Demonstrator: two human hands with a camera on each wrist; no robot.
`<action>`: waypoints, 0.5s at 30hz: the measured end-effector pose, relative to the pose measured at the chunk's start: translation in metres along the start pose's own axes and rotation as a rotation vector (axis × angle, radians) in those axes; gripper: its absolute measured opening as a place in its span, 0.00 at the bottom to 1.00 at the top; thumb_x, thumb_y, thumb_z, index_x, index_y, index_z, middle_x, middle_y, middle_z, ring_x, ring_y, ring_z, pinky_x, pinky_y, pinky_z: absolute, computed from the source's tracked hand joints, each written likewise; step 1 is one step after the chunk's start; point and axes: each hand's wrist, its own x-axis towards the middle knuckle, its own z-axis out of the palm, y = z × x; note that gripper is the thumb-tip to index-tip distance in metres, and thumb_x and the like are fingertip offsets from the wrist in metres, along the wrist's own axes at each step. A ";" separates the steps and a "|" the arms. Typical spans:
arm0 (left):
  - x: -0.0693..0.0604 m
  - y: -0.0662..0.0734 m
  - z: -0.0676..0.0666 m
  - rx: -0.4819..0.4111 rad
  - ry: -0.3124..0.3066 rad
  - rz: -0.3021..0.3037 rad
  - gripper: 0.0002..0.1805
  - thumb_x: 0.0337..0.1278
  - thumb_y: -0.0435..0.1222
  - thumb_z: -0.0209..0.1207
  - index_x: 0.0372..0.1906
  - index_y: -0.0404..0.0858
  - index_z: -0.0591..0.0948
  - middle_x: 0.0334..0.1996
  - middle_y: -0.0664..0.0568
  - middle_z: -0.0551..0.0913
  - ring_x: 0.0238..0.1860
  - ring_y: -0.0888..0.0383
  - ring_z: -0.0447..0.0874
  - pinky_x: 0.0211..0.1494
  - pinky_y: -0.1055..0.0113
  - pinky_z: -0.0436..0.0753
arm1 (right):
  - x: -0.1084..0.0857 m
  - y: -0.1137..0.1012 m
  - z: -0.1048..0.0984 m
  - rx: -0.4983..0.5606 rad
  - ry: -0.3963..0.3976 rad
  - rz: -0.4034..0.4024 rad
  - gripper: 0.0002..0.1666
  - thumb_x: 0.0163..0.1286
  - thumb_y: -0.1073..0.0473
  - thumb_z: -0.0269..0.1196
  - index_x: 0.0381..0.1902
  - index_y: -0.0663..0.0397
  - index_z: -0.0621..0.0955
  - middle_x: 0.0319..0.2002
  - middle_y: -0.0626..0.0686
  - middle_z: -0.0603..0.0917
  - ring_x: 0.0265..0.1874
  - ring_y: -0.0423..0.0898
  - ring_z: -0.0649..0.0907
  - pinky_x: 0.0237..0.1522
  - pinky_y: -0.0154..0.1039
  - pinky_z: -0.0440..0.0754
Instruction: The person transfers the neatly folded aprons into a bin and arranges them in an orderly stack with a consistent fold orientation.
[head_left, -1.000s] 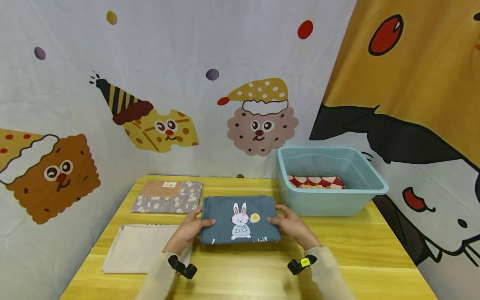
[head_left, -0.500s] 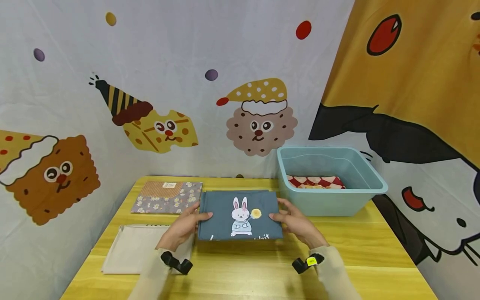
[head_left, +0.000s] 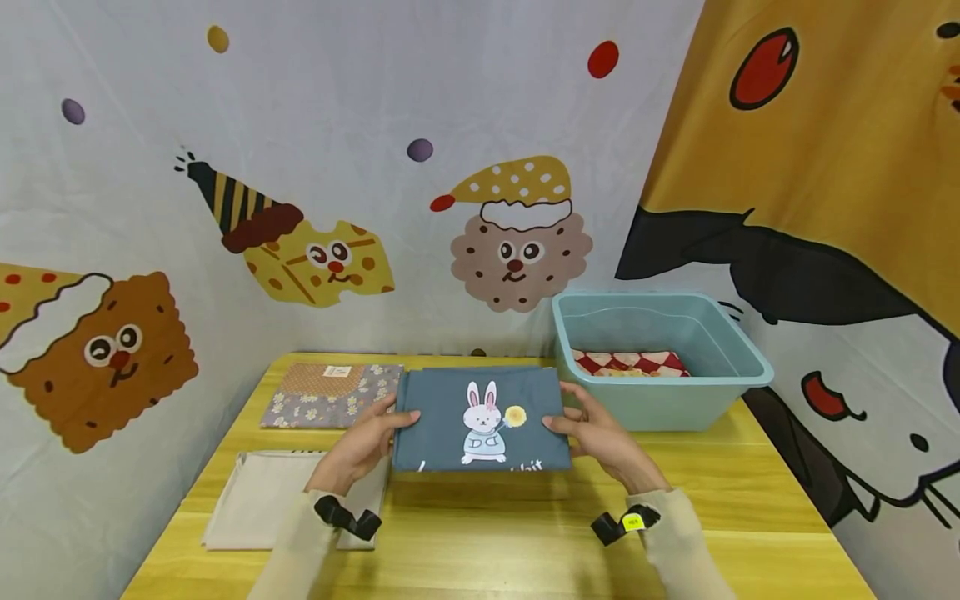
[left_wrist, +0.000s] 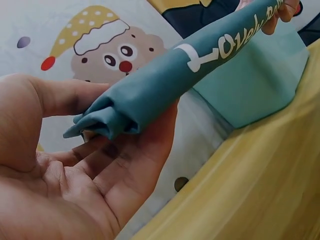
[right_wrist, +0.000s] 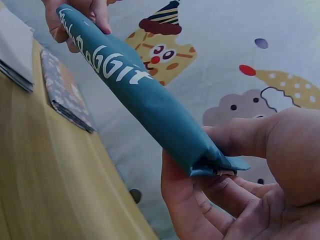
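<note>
A folded dark teal cloth (head_left: 442, 417) with a printed white rabbit is held level above the table. The left hand (head_left: 358, 446) grips its left end, thumb on top and fingers beneath. At the other end the right hand (head_left: 609, 442) pinches it the same way. In the left wrist view the cloth (left_wrist: 150, 95) shows its layered folds between thumb and fingers of the left hand (left_wrist: 75, 185). White lettering runs along the front fold of the cloth (right_wrist: 150, 110) in the right wrist view, where the right hand (right_wrist: 240, 180) holds the end.
A light blue bin (head_left: 660, 404) stands at the table's back right, with a red-and-white checked cloth (head_left: 633, 363) inside. On the left lie a folded floral cloth (head_left: 330, 407) and, nearer, a cream cloth (head_left: 258, 500). A printed curtain (head_left: 360, 83) hangs behind the wooden table (head_left: 480, 550).
Both hands have raised the teal cloth off the table area and moved it slightly away from the body. The bin and the other cloths have stayed put.
</note>
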 end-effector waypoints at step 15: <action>0.005 0.023 0.015 -0.089 -0.089 0.027 0.43 0.72 0.36 0.58 0.83 0.43 0.50 0.74 0.43 0.66 0.51 0.60 0.86 0.53 0.58 0.85 | -0.007 -0.021 -0.026 -0.034 0.005 -0.007 0.48 0.74 0.53 0.65 0.82 0.47 0.52 0.62 0.68 0.80 0.43 0.51 0.90 0.48 0.52 0.89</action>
